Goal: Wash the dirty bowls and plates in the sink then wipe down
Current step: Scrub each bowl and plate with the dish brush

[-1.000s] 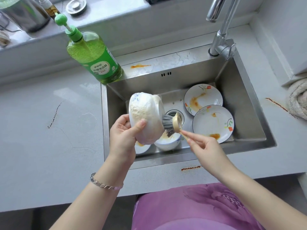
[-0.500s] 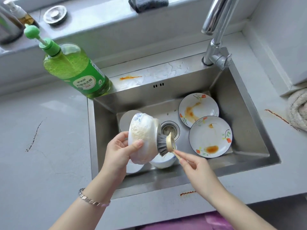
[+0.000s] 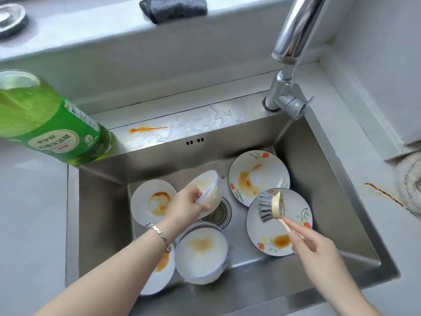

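Note:
My left hand [image 3: 187, 207] grips a soapy white bowl [image 3: 207, 190] by its rim, low inside the steel sink [image 3: 337, 201], just above the drain [image 3: 219, 213]. My right hand [image 3: 312, 245] pinches the wooden handle of a grey-bristled dish brush [image 3: 270, 207], held apart from the bowl over a flowered plate [image 3: 271, 233] with an orange stain. A second stained flowered plate [image 3: 258, 176] lies behind it. A stained plain plate [image 3: 152, 201] sits at the left. A dirty bowl [image 3: 201, 254] stands at the front, partly on another plate [image 3: 160, 270].
A green dish-soap bottle [image 3: 45, 124] stands at the sink's back left corner. The tap [image 3: 291, 42] rises at the back right. A grey cloth [image 3: 175, 8] lies on the ledge, a rolled towel [image 3: 410, 185] at the right. Orange streaks mark the sink rim and counter.
My left hand has lowered the soapy bowl down into the sink. The brush has come off the bowl and moved right, over the front flowered plate. The view has moved closer to the sink.

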Demonstrator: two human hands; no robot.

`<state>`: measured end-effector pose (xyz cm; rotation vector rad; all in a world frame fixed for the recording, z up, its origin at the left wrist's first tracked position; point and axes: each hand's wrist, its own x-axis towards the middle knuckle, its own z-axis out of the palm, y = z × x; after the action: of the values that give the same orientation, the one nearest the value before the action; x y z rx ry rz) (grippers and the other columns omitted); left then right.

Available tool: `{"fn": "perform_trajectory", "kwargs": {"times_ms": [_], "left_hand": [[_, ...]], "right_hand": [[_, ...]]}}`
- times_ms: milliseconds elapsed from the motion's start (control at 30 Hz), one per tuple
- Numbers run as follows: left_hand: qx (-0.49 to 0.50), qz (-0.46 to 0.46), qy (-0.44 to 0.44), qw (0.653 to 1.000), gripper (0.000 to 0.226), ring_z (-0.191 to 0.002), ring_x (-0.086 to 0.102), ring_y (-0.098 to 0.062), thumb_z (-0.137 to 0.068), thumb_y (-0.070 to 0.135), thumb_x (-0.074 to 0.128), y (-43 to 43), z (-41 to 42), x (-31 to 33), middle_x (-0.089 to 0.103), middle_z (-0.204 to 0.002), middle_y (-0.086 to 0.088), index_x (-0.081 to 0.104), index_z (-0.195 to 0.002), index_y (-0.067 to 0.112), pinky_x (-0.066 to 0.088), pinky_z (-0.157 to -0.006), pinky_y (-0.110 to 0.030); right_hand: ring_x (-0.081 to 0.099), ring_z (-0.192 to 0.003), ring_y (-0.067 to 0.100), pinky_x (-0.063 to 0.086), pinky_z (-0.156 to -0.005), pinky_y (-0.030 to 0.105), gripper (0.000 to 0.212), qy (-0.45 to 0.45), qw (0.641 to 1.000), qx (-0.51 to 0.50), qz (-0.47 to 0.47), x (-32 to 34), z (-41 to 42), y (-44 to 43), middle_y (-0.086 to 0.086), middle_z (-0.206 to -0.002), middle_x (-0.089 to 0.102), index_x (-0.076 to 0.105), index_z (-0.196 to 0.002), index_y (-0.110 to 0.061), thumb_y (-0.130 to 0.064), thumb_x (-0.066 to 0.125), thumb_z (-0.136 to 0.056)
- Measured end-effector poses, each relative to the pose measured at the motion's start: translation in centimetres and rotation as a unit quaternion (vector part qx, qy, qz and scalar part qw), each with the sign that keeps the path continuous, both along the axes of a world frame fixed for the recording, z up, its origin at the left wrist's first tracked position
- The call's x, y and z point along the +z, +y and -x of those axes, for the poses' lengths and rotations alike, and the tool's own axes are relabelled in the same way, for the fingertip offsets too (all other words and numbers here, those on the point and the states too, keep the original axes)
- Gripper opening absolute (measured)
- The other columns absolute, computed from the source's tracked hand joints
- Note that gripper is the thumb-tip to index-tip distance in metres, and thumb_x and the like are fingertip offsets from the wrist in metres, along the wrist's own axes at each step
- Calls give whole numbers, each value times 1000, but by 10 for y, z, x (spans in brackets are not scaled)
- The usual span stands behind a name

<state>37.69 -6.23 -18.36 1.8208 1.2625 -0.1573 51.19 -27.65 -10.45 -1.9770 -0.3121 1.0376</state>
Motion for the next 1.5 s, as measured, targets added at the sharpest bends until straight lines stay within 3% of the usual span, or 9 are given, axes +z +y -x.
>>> {"fn": "perform_trajectory", "kwargs": {"times_ms": [200, 433, 567, 700, 833, 967, 1133, 1300, 1500], "left_hand": [[-65, -57, 60, 994, 22, -74, 50, -22, -79, 20, 66, -6, 1, -42, 53, -68, 6, 48, -67, 23, 29, -55, -30], [-49, -79, 49, 994, 30, -70, 47, -19, -81, 21, 66, -9, 28, -59, 51, -57, 12, 45, -62, 30, 27, -51, -29], [-69, -123, 49, 989, 11, -76, 55, -29, -84, 18, 60, -4, 24, -69, 60, -68, -2, 57, -74, 18, 24, -55, -31], [-109, -161, 53, 979, 9, -80, 54, -32, -84, 10, 59, 10, 27, -80, 64, -81, -18, 67, -85, 8, 26, -58, -30], [-150, -137, 52, 978, 15, -95, 58, -30, -89, 16, 57, 14, 42, -81, 67, -95, -12, 67, -99, 11, 38, -68, -31], [40, -148, -15, 988, 31, -112, 53, -26, -92, 17, 55, 16, 75, -66, 62, -117, -8, 57, -123, 11, 39, -93, -32], [296, -124, 8, 947, 55, -138, 28, -26, -94, 14, 50, 26, 131, -63, 32, -149, -10, 28, -143, 6, 26, -110, -35], [320, -11, 9, 947, 61, -135, 35, -29, -98, 20, 43, 28, 137, -75, 28, -152, -11, 12, -150, 13, 33, -106, -34], [398, 51, -88, 912, 65, -130, 42, -22, -93, 0, 44, 38, 134, -90, 43, -143, -1, 20, -148, 24, 32, -103, -25]], "right_hand": [[50, -59, -18, 37, -63, -3, 31, 18, 1000, 17, 8, -12, 3, 9, -28, -45, 50, 62, -116, -21, -6, 48, -94], [47, -43, -2, 33, -49, 4, 32, 11, 999, 27, 19, -12, 5, 19, -18, -37, 44, 58, -111, -33, -8, 47, -94], [28, -57, 15, 25, -45, 14, 34, -5, 998, 49, 34, -23, 15, 26, -2, -57, 31, 61, -103, -43, -13, 50, -94], [28, -54, 13, 24, -43, 13, 32, -6, 997, 64, 30, -24, 25, 34, 0, -58, 30, 61, -102, -43, -14, 51, -93], [36, -59, 14, 26, -48, 16, 31, -9, 995, 85, 41, -24, 38, 43, 4, -62, 34, 62, -104, -44, -17, 51, -93], [41, -45, 0, 30, -47, 7, 31, 10, 995, 95, 18, -13, 51, 56, -13, -42, 42, 62, -103, -38, -11, 49, -94], [49, -53, -18, 35, -53, 1, 29, 31, 995, 99, 10, -4, 66, 67, -23, -37, 46, 60, -105, -29, -5, 49, -93], [49, -50, -15, 34, -53, -1, 29, 57, 994, 93, 21, -7, 78, 68, -20, -40, 49, 63, -105, -23, -2, 48, -92], [51, -52, -16, 35, -54, 0, 34, 42, 995, 89, 34, -16, 89, 69, -21, -42, 52, 62, -99, -30, 1, 49, -91]]}}
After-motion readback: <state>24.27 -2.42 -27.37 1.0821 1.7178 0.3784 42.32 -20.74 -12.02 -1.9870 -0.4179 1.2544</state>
